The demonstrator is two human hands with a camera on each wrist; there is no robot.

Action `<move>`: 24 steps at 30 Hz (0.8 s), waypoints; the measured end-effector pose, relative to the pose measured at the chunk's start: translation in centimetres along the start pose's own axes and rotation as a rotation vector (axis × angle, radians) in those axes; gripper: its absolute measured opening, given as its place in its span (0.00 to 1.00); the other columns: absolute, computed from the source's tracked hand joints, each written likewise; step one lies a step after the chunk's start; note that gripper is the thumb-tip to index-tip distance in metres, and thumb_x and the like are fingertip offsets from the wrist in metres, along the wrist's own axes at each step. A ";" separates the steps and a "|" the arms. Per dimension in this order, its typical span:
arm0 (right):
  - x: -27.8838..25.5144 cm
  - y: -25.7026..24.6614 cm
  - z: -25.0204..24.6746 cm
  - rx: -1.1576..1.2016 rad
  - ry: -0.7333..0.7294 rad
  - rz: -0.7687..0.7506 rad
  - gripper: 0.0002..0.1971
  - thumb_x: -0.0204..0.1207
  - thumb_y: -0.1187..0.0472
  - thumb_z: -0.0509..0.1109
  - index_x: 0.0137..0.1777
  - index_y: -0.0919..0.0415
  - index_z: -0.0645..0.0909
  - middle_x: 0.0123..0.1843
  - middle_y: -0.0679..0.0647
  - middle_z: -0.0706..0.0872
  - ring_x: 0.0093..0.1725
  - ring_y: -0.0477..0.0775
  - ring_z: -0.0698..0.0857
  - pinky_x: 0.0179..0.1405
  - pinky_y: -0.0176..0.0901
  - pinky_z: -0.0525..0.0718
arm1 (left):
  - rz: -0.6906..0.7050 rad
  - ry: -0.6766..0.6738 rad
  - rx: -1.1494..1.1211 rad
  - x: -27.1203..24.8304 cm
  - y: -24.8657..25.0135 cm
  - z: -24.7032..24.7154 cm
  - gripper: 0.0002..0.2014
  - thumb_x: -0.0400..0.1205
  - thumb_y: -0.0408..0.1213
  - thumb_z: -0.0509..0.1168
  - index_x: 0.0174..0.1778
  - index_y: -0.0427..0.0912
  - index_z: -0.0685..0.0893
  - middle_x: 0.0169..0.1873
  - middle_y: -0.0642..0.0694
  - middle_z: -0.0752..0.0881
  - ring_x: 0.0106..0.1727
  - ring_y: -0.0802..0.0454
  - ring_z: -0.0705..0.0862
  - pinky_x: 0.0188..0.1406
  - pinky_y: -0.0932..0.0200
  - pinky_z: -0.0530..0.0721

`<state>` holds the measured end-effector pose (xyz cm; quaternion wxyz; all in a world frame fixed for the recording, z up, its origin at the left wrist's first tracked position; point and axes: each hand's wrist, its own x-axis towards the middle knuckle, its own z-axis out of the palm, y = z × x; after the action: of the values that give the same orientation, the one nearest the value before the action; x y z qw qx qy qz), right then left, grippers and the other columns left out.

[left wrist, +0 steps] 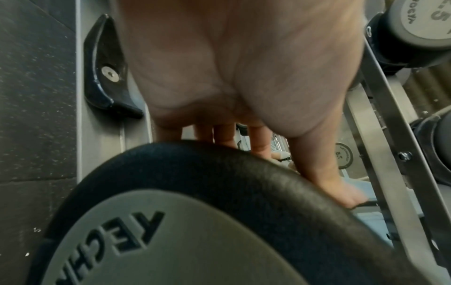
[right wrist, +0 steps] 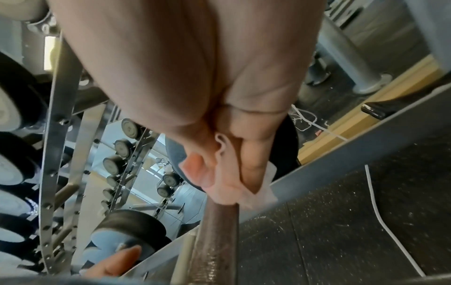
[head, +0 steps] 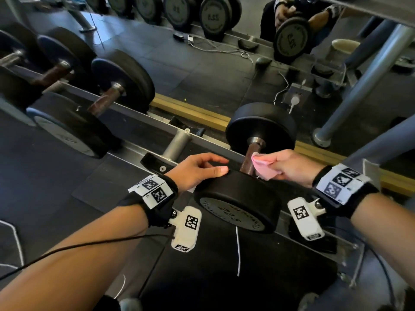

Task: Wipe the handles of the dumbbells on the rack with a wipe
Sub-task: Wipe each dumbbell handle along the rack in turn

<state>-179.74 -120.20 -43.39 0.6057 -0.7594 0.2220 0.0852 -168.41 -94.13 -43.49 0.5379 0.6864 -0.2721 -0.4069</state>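
one wipe (head: 263, 168) pinched, right hand (head: 292, 168); one handle (head: 248, 160) touched.

Dumbbell (head: 249, 176): on rack (head: 134, 115), right end.
Left hand (head: 197, 169): on dumbbell's near head.
Wipe (head: 262, 168): in right hand (head: 294, 168), against handle (head: 248, 160).
Other dumbbells (head: 89, 104): left, same rack.
Mirror (head: 224, 70): behind rack.

Head camera looks down over the dumbbell (head: 251, 176) on the rack (head: 134, 113); both wrist cameras view it close up.
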 end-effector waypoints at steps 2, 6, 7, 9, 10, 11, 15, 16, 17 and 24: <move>-0.8 -0.4 0.1 -0.090 -0.047 0.042 0.15 0.69 0.48 0.78 0.55 0.50 0.92 0.55 0.58 0.92 0.58 0.57 0.90 0.60 0.51 0.85 | -0.005 0.002 0.018 0.1 0.1 -0.1 0.25 0.68 0.56 0.74 0.61 0.55 0.87 0.35 0.51 0.84 0.43 0.54 0.87 0.52 0.57 0.85; -2.2 -2.5 0.9 -0.233 -0.153 0.144 0.13 0.72 0.57 0.76 0.57 0.55 0.91 0.55 0.62 0.91 0.52 0.56 0.90 0.52 0.44 0.88 | -0.006 -0.015 0.106 0.1 0.4 -0.4 0.20 0.73 0.54 0.76 0.59 0.54 0.87 0.42 0.48 0.86 0.45 0.56 0.88 0.55 0.58 0.86; -2.3 -3.2 0.9 -0.298 -0.156 0.156 0.13 0.75 0.63 0.72 0.57 0.55 0.91 0.54 0.61 0.91 0.52 0.56 0.89 0.51 0.44 0.87 | 0.008 -0.024 0.163 0.0 0.6 -0.6 0.18 0.73 0.53 0.76 0.58 0.55 0.87 0.42 0.51 0.87 0.44 0.59 0.88 0.53 0.60 0.85; -2.3 -5.1 0.8 -0.418 -0.082 0.123 0.18 0.79 0.73 0.64 0.57 0.55 0.91 0.49 0.55 0.92 0.49 0.52 0.89 0.49 0.43 0.86 | 0.048 -0.054 0.299 -0.1 1.6 -1.6 0.18 0.74 0.52 0.77 0.58 0.53 0.87 0.44 0.52 0.90 0.46 0.59 0.89 0.56 0.59 0.85; -2.2 -6.0 0.8 -0.437 -0.032 0.095 0.20 0.79 0.75 0.62 0.55 0.54 0.91 0.47 0.54 0.92 0.48 0.52 0.90 0.48 0.43 0.86 | 0.062 -0.067 0.338 -0.3 2.1 -2.5 0.18 0.74 0.49 0.77 0.59 0.51 0.87 0.46 0.50 0.91 0.49 0.56 0.89 0.59 0.56 0.85; -1.9 -7.0 0.7 -0.419 0.006 0.075 0.20 0.80 0.74 0.62 0.52 0.53 0.91 0.46 0.54 0.93 0.47 0.52 0.90 0.47 0.44 0.86 | 0.080 -0.072 0.361 -0.6 2.8 -3.9 0.18 0.75 0.47 0.77 0.59 0.49 0.87 0.47 0.48 0.91 0.51 0.53 0.89 0.62 0.53 0.85; 0.6 -11.0 1.8 -0.295 0.054 -0.002 0.22 0.79 0.75 0.61 0.44 0.51 0.93 0.44 0.58 0.93 0.41 0.49 0.90 0.38 0.40 0.86 | 0.141 0.045 0.470 -2.8 5.2 -12.9 0.12 0.78 0.47 0.74 0.58 0.54 0.88 0.45 0.53 0.90 0.51 0.57 0.88 0.63 0.52 0.83; 1.6 -12.2 2.7 -0.309 0.050 -0.031 0.21 0.78 0.74 0.62 0.45 0.51 0.93 0.45 0.59 0.93 0.40 0.49 0.90 0.39 0.40 0.85 | 0.145 0.089 0.493 -3.5 5.7 -15.6 0.11 0.79 0.46 0.73 0.57 0.55 0.88 0.45 0.54 0.90 0.51 0.59 0.88 0.64 0.52 0.83; 2.6 -13.5 3.8 -0.321 0.032 -0.062 0.17 0.77 0.72 0.64 0.46 0.53 0.92 0.45 0.60 0.92 0.41 0.50 0.89 0.41 0.41 0.84 | 0.147 0.137 0.517 -4.1 6.2 -18.3 0.11 0.79 0.46 0.73 0.56 0.55 0.88 0.44 0.56 0.90 0.50 0.61 0.88 0.63 0.54 0.83; 13.3 -25.0 16.1 -0.275 -0.119 -0.145 0.10 0.71 0.57 0.75 0.44 0.65 0.89 0.32 0.55 0.89 0.31 0.48 0.87 0.27 0.34 0.82 | 0.109 0.576 0.622 -7.6 6.7 -32.6 0.10 0.76 0.43 0.76 0.52 0.57 0.88 0.44 0.61 0.90 0.50 0.67 0.86 0.65 0.54 0.82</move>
<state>-154.71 -103.66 -30.70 0.5127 -0.8427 0.1166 0.1159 -144.15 -72.93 -32.10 0.3802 0.8860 -0.2565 -0.0681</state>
